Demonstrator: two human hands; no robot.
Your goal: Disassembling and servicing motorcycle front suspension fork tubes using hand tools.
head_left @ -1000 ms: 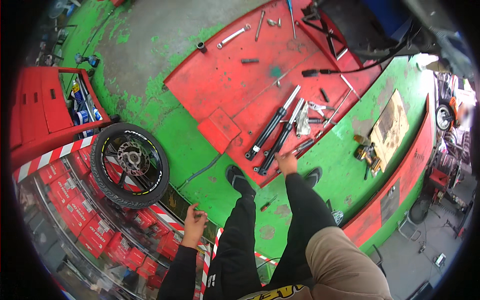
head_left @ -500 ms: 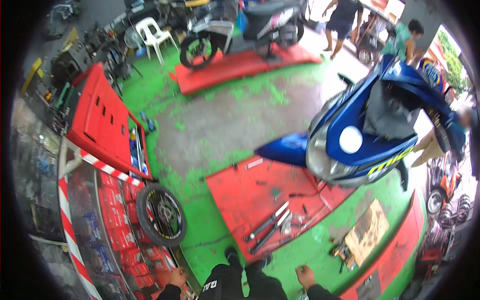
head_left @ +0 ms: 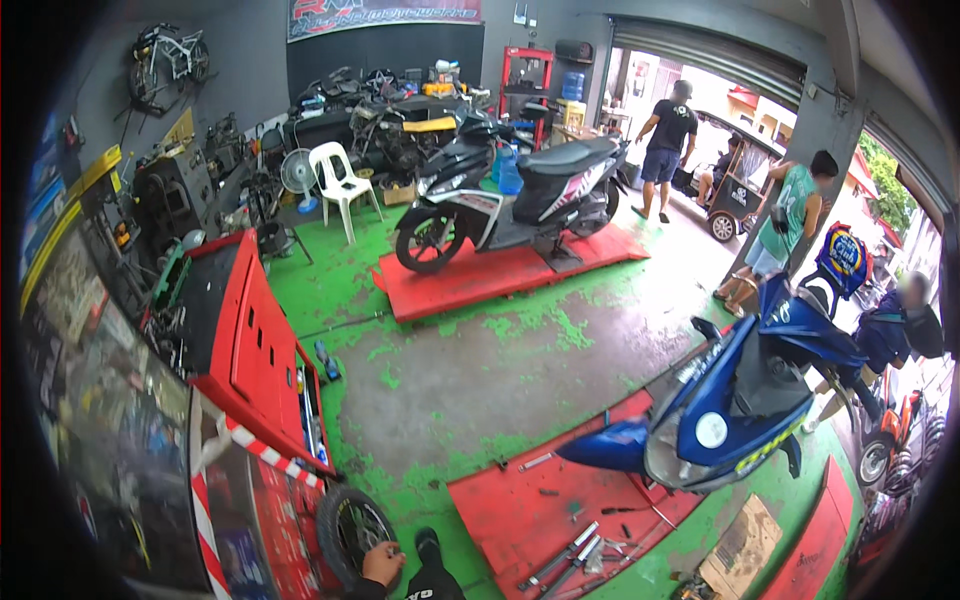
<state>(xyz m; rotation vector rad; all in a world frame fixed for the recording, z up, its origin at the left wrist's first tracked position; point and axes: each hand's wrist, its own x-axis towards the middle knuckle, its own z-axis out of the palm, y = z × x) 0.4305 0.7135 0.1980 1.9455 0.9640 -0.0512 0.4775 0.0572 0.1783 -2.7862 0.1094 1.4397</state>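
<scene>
My left hand point(head_left: 382, 560) is at the bottom centre, fingers loosely bent and apart with nothing visible in them, in front of a black motorcycle wheel point(head_left: 338, 522). My right hand is out of view. To the right, a red lift platform point(head_left: 485, 505) bears two fork tubes point(head_left: 560, 557) and scattered hand tools point(head_left: 650, 500). A blue scooter point(head_left: 700, 405) stands over its far part. Cardboard point(head_left: 738, 548) lies on the green floor to the right.
A red tool cabinet point(head_left: 260, 340) and glass display case point(head_left: 110, 400) line the left. Behind, a scooter point(head_left: 540, 195) stands on another red platform point(head_left: 430, 295), near a white chair point(head_left: 340, 175). Several people point(head_left: 665, 140) are by the open shutters at right.
The view has tilted up from the tools at my feet to the whole workshop. My right hand, earlier at the fork tubes, has left the tubes and then the view.
</scene>
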